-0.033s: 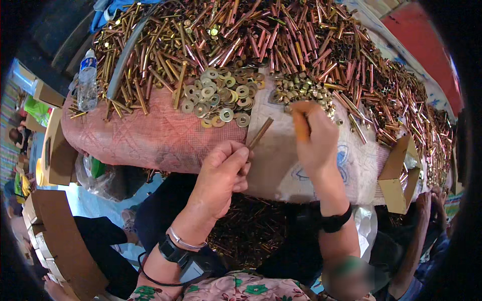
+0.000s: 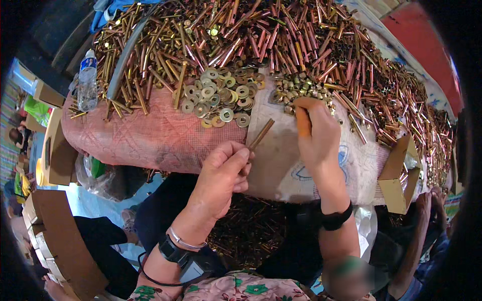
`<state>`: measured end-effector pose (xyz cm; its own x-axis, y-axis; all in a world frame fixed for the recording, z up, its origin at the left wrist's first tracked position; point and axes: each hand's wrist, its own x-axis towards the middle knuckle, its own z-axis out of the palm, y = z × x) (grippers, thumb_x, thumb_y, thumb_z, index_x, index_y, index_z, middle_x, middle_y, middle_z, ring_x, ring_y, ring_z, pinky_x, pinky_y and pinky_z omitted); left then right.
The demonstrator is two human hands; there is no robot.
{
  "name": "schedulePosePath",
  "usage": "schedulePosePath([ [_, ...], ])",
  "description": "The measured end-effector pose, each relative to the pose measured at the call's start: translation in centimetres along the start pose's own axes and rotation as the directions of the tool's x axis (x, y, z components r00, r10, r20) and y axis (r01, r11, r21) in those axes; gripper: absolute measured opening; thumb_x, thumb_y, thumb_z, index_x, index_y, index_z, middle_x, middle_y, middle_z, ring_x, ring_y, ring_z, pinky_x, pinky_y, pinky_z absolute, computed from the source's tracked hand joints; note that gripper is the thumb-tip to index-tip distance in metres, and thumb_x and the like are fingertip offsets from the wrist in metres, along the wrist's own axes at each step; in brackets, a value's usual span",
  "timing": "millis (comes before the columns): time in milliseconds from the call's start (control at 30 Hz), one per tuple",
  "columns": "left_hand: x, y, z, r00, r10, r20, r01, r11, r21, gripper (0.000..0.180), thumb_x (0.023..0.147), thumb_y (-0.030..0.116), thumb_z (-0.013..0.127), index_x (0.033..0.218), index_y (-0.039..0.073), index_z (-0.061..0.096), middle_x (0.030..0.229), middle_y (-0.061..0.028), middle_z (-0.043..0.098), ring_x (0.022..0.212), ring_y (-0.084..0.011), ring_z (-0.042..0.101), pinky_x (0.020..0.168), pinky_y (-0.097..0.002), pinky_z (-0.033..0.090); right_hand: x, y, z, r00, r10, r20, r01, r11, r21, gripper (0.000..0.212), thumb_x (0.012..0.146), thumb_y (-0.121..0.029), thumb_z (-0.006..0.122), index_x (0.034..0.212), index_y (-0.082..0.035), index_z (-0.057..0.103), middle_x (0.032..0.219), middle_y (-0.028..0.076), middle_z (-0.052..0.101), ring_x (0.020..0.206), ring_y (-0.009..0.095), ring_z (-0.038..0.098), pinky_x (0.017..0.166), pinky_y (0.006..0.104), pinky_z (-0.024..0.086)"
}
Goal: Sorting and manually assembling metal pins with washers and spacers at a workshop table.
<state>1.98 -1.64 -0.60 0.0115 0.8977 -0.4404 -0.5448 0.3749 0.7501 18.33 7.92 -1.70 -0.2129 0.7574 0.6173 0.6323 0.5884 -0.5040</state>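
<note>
My left hand (image 2: 224, 170) is closed round the lower end of a slim brass-coloured bolt (image 2: 262, 134), whose shank slants up and to the right out of my fingers. The rest of it is hidden in the grip. My right hand (image 2: 322, 135), with orange covering on a finger, is bent down at the near edge of a heap of small brass-coloured nuts (image 2: 288, 89). Its fingers are pressed together, and their tips and anything between them are hidden. Left of the nuts lies a heap of flat metal washers (image 2: 216, 95).
Long bolts (image 2: 160, 62) and coppery tubes (image 2: 281, 42) heap up behind on the cloth-covered surface (image 2: 150, 135). A plastic bottle (image 2: 88, 85) stands far left. An open cardboard box (image 2: 399, 175) sits at the right edge, near another person's arm (image 2: 416, 241).
My right hand has shifted very slightly toward me and to the right. My left hand and the bolt in it have hardly moved.
</note>
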Motion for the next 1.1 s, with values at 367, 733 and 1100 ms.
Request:
schedulePosePath([
  [367,-0.3,0.0,0.0,0.998,-0.011,0.067,0.016,0.997,-0.081,0.005,0.088,0.011,0.046,0.088,0.007,0.046,0.079,-0.0044,0.051,0.051,-0.0034,0.030,0.045,-0.0178,0.026,0.2,-0.2,0.2,0.986,-0.053,0.158,0.100,0.946,-0.309,0.018,0.066,-0.006,0.054,0.084,-0.004,0.057,0.083,0.013,0.052,0.083,0.033,0.051,0.069,0.0408,0.044],
  [733,-0.4,-0.3,0.9,0.991,0.030,0.130,-0.027,0.999,-0.026,0.008,0.090,0.013,0.049,0.090,0.006,0.045,0.083,-0.0053,0.052,0.054,-0.0041,0.033,0.048,-0.0185,0.030,-0.3,-0.3,0.2,0.982,-0.075,0.172,0.130,0.933,-0.336,0.017,0.069,-0.007,0.053,0.086,-0.005,0.058,0.081,0.011,0.050,0.080,0.029,0.051,0.070,0.0379,0.044],
  [1100,-0.3,-0.6,0.9,0.975,0.002,0.222,0.002,1.000,-0.018,0.014,0.089,0.004,0.045,0.102,0.000,0.046,0.084,-0.0047,0.050,0.056,-0.0031,0.034,0.051,-0.0189,0.034,-0.1,5.5,-7.4,0.990,0.143,-0.014,-0.117,0.746,-0.656,0.018,0.072,-0.006,0.053,0.090,-0.003,0.056,0.091,0.016,0.057,0.087,0.033,0.055,0.076,0.0406,0.046],
])
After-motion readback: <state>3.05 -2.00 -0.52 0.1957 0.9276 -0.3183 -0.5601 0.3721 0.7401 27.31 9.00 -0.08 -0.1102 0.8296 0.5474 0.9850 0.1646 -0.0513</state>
